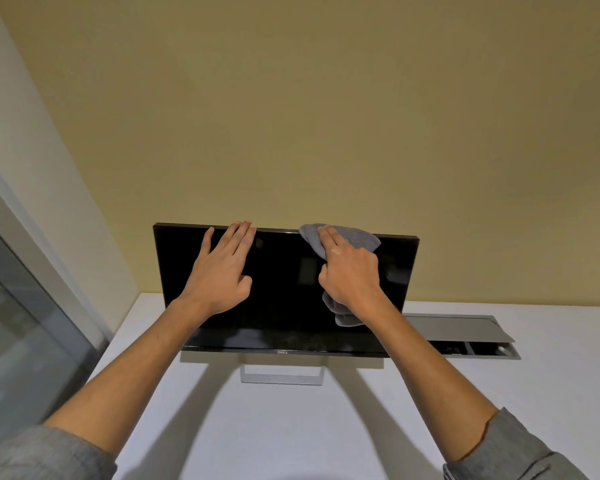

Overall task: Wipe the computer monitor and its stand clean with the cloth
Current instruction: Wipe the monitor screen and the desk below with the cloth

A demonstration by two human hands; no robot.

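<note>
Left hand: my left hand (222, 268) lies flat on the dark screen, fingers straight and together, their tips reaching the monitor's top edge; it grasps nothing.
Right hand: my right hand (349, 271) holds the cloth (361, 237) against the upper right part of the screen, fingers laid over it, thumb tucked at its side.
Cloth: grey, bunched, one part spread by the top edge, another hanging out below my palm.
Monitor: the monitor (284, 306) stands on the white desk (291, 427), black and switched off, tilted back toward the yellow wall (291, 116).
Stand: the stand (281, 374), a silver frame, sits on the desk just under the bottom bezel.
Desk hatch: a grey cable hatch (465, 329) lies open at the right, behind the screen.
Sleeves: grey, pushed up both forearms.
</note>
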